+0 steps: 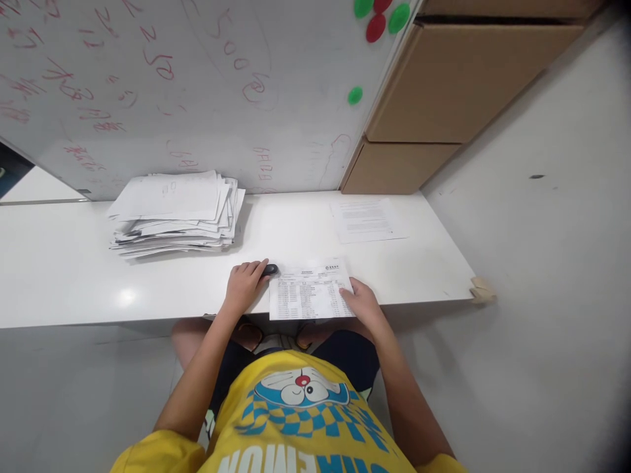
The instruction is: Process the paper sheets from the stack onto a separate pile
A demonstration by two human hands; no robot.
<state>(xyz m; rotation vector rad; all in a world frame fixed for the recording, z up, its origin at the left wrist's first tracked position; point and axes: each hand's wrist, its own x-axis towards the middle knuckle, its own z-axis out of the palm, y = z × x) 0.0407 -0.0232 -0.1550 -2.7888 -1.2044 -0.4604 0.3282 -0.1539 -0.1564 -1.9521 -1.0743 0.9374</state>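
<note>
Head view: white rectangular paper sheet with dark printed rows (308, 295) lies at the near edge of the long white tabletop (424, 263), lower edge slightly past it. Right hand (363, 302) pinches its right side, thumb on top. Left hand (242, 287) is curled round a small black rounded tool (270, 269), maybe a stapler, at the sheet's upper left corner.

Handling, my read: paper is light, floppy, easy to crease, slides on the smooth top. Hold flat by the side margin, thumb over, fingers under. Tool likely rigid; grip by its body.

Count: 1 tool; 1 sheet visible in hand, can't tell if more underneath; 1 loose white printed page (369, 220) farther back; 1 thick uneven white paper stack (172, 203), sheets uncountable; 3 round green magnets (355, 95), 2 round red magnets (376, 28) on the glossy whiteboard (305, 66).
</note>
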